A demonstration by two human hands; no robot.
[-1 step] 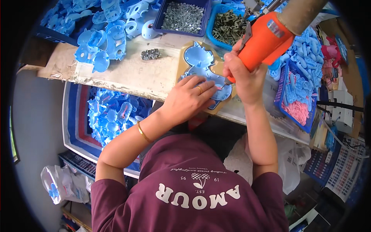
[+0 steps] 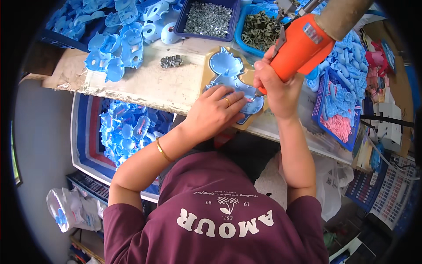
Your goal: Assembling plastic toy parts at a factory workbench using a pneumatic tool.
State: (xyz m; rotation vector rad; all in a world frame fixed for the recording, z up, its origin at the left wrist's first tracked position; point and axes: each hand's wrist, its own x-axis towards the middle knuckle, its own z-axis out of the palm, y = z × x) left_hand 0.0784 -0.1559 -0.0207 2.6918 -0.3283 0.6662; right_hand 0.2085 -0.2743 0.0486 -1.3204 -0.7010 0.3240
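Note:
My right hand [image 2: 279,90] is wrapped round an orange electric screwdriver [image 2: 299,46], tilted with its tip down at the right edge of a light-blue plastic shell [image 2: 226,64]. The shell lies in a tan fixture block [image 2: 205,72] near the bench's front edge. My left hand [image 2: 217,108] rests flat across the lower part of the shell with fingers stretched out, close beside the screwdriver tip. It covers part of the shell, so what lies under the palm is hidden. A small pink piece shows by the fingertips.
A dark-blue tray of screws [image 2: 209,20] and a blue basket of brownish metal clips [image 2: 259,33] stand behind the fixture. A clump of screws [image 2: 171,61] lies left. Blue shells [image 2: 132,46] pile up farther left; a lined bin [image 2: 88,132] holds more. A basket [image 2: 336,110] holds blue and pink parts.

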